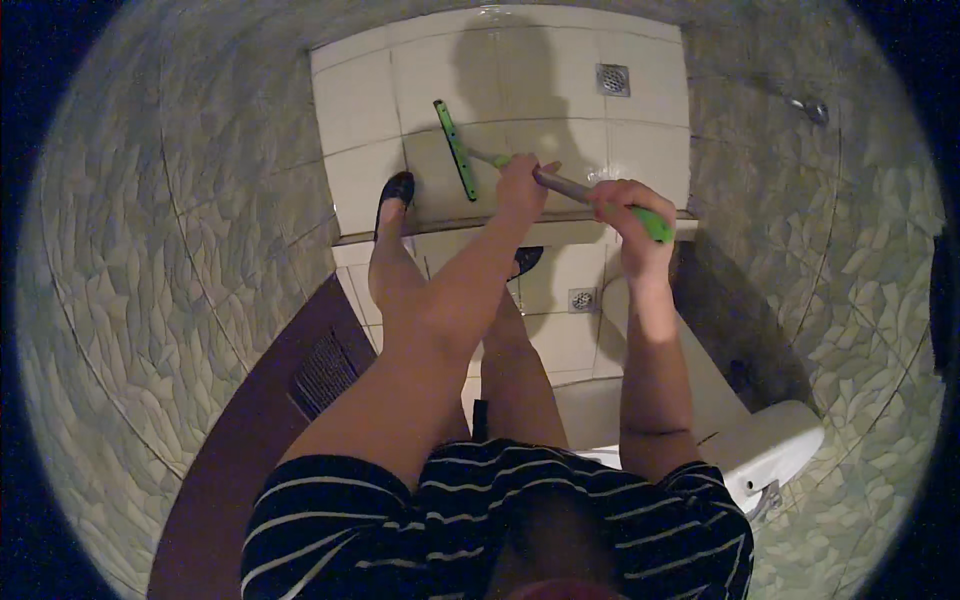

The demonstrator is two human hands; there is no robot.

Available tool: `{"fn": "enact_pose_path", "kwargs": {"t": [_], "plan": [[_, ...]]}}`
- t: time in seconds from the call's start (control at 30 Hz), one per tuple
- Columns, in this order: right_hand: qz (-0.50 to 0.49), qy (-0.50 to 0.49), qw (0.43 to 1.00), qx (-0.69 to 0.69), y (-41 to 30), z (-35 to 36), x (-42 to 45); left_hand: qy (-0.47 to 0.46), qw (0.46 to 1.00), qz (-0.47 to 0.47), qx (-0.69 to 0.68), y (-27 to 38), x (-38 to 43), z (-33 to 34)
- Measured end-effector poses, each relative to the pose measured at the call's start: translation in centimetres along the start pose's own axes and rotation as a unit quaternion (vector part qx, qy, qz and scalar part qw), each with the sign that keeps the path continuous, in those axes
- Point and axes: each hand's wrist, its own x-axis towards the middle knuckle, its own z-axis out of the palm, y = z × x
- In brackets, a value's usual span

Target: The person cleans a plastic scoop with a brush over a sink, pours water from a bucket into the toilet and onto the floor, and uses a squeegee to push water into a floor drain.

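Note:
A floor squeegee with a green head (455, 150) reaches across the white tiled floor (450, 64) in front of me. Its grey handle (564, 184) slants down to the right and ends in a green grip (652, 224). My left hand (523, 186) is wrapped around the handle close to the head. Farther up, near the green end, my right hand (636, 217) grips the same handle. The blade's edge lies on or just over the tiles; I cannot tell which.
A raised ledge (465, 226) crosses the floor, with a black shoe (397, 191) beyond it and another shoe (529, 259) on the near side. Floor drains (613, 79) (582, 300) lie on both sides. White sanitary ware (780, 442) stands at right; a purple door (225, 420) is at left.

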Motion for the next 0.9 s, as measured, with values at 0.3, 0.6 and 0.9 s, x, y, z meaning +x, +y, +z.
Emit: {"fn": "enact_pose_path", "kwargs": {"t": [0.3, 0.6, 0.9], "plan": [[-0.013, 0.012, 0.995, -0.1, -3.5, -4.1, 1.0, -0.106, 0.993, 0.05, -0.008, 5.5, 0.6, 1.5], [-0.131, -0.091, 0.95, -0.268, -8.8, -0.6, 4.0, -0.269, 0.961, 0.049, -0.031, 10.2, 5.2, -3.2], [-0.114, -0.103, 0.987, -0.053, 3.2, 20.7, 9.5, -0.101, 0.988, 0.098, 0.067, -15.1, 16.8, -22.4]]}}
